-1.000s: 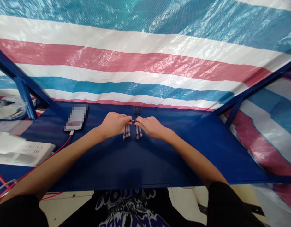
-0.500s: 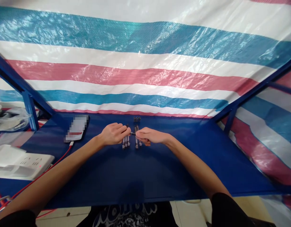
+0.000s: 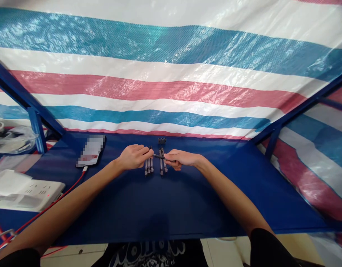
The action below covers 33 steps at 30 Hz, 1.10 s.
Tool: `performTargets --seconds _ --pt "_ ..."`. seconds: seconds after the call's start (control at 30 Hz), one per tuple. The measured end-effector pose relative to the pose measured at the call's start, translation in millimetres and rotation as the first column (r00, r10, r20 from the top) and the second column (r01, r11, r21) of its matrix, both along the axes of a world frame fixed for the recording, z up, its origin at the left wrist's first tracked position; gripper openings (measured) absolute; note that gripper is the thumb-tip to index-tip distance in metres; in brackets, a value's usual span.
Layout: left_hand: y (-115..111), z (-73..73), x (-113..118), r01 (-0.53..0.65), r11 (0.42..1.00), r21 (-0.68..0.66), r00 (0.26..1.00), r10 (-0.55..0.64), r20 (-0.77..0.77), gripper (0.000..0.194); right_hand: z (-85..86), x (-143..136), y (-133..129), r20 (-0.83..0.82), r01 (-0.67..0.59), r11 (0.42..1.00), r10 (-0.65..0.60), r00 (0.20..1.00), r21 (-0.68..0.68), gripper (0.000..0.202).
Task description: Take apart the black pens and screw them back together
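A slim dark pen (image 3: 160,156) spans the gap between my hands above the table. My left hand (image 3: 134,156) is closed, its fingertips pinching the thinner left end. My right hand (image 3: 183,158) is closed around the other end, palm turned inward. What lies inside the fingers is hidden. Under and beside the left fingertips, several similar pens (image 3: 149,168) with pale lower ends lie side by side. A second group of pens (image 3: 161,167) lies just left of my right hand, partly covered by it. Behind them stands a short row of small dark pieces (image 3: 162,141), too small to name.
A phone (image 3: 91,150) lies at the back left, plugged into a red cable (image 3: 68,190). Nearer on the left sits a white power strip (image 3: 40,191). Blue frame bars (image 3: 273,139) and a striped plastic sheet (image 3: 171,89) enclose the blue tabletop (image 3: 148,211).
My right hand has moved slightly right, away from my left hand. More of the dark pen shows between them. The left hand stays almost where it was.
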State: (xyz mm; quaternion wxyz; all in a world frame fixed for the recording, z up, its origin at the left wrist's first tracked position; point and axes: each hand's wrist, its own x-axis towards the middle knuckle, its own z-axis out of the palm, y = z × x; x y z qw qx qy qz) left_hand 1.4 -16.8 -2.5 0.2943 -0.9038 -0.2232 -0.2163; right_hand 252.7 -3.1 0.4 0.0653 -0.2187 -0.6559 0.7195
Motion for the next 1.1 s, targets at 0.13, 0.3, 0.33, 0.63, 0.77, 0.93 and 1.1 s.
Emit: performTargets --seconds 0.13,0.3,0.33,0.63,0.77,0.93,1.1 --pt "2 -6.2 1 -0.040 0.991 -0.126 0.999 0.039 -0.005 0.025 2.6 -1 0 0.104 0.040 0.985 -0.058 0.993 0.167 0.050" --pt "5 -14.8 -2 -0.088 0.948 -0.305 0.994 0.101 0.028 0.028 6.6 -7 -2 0.209 0.044 0.783 -0.220 0.953 0.621 0.049" --pt "4 -15.1 -3 -0.110 0.930 -0.352 0.991 0.131 0.038 0.028 7.3 -9 -2 0.212 0.024 0.724 -0.233 0.949 0.689 0.048" --pt "6 -12.0 -18 -0.165 0.706 -0.688 0.965 0.261 0.036 0.034 3.2 -29 8 0.318 -0.172 0.375 -0.371 0.872 0.911 0.043" --pt "-1 -21.1 -21 -0.182 0.720 -0.670 0.961 0.274 0.033 0.035 -2.0 -33 3 0.360 -0.220 0.367 -0.372 0.856 0.904 0.043" --pt "1 -26.3 -27 -0.282 0.650 -0.706 0.910 0.414 0.018 0.036 -4.2 -23 6 0.300 -0.152 0.332 -0.459 0.836 0.931 0.043" --pt "4 -19.7 -33 -0.455 0.469 -0.757 0.759 0.649 -0.053 0.038 -15.9 -4 21 -0.045 0.310 0.312 -0.636 0.770 0.898 0.038"
